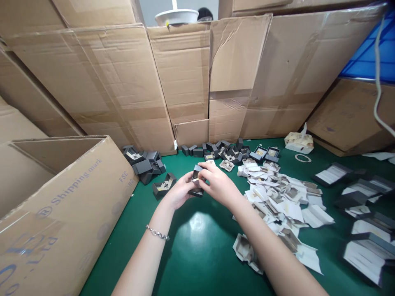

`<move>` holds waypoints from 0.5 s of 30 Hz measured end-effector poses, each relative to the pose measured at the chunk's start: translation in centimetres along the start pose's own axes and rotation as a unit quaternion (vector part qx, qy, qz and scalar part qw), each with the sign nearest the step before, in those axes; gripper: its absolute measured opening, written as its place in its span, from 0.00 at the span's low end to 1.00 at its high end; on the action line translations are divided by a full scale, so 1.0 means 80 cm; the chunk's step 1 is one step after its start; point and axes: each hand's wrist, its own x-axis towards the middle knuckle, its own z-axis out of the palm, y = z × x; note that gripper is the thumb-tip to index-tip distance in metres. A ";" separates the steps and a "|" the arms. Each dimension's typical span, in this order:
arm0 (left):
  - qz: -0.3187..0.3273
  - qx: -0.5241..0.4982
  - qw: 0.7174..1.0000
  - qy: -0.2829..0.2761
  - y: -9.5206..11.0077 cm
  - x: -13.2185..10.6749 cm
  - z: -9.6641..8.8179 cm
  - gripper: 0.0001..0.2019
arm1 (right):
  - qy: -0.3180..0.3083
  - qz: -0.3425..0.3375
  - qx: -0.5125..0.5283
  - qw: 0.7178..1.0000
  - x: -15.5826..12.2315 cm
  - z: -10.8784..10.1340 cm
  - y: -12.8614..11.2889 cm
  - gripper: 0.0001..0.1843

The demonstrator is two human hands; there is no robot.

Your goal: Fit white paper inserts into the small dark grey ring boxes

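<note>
Both my hands meet over the green table (197,250) around a small dark grey box (196,180). My left hand (179,193) cups the box from below and the left, a bracelet on its wrist. My right hand (216,181) pinches the box's top with fingers closed on it. An open dark box (163,186) lies just left of my hands. More small dark boxes (145,162) are heaped further left, and a row of them (222,150) runs along the cardboard wall behind.
A large open carton (61,205) fills the left. Flattened cardboard (185,82) walls the back. Loose white paper slips (277,197) spread at right, with larger dark trays (364,246) far right, a tape roll (303,158) and a small packet (298,142) behind.
</note>
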 end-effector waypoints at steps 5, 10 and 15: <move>0.010 -0.035 0.999 0.026 -0.004 0.007 0.009 0.12 | 0.048 0.041 -0.035 0.997 0.000 0.001 0.006 0.09; 0.017 -0.073 0.997 0.027 0.000 0.003 0.012 0.13 | 0.081 0.049 -0.053 0.994 0.001 0.002 0.009 0.11; 0.013 -0.089 0.996 0.023 -0.002 0.003 0.016 0.14 | 0.074 0.020 -0.122 0.990 0.000 0.002 0.007 0.13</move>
